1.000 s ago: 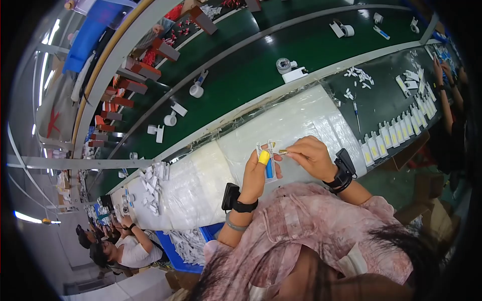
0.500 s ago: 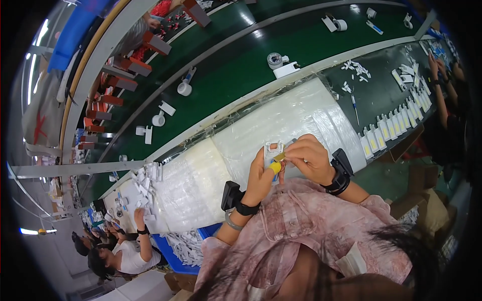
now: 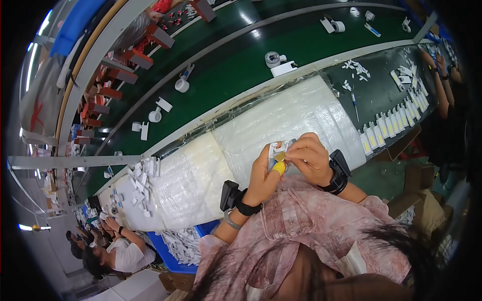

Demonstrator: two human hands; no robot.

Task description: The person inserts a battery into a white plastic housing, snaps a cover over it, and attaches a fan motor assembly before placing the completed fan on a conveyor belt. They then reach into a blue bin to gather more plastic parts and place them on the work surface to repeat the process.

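Observation:
Above the wrapped work surface, my left hand (image 3: 262, 179) is closed around a small white plastic housing (image 3: 275, 149), with a yellow cover (image 3: 279, 168) on its thumb. My right hand (image 3: 310, 158) meets it from the right, thumb and forefinger pinched at a small gold-brown flat piece (image 3: 280, 157) against the housing. The fingers hide much of both parts. To the right, similar white housings (image 3: 391, 128) with yellow strips stand in a curved row. A thin screwdriver (image 3: 355, 108) with a blue handle lies behind them.
Clear plastic wrap (image 3: 281, 113) covers the bench. Beyond it, a green conveyor (image 3: 221, 75) carries white round-headed units (image 3: 272, 60). Loose white parts (image 3: 142, 180) are heaped at left, near a blue bin (image 3: 175, 263) of white pieces. A person (image 3: 128, 253) works at far left.
Both hands stay together at the housing, with slight finger and tilt changes. On the left, the other person's raised arm has moved away to the left. The view has shifted slightly.

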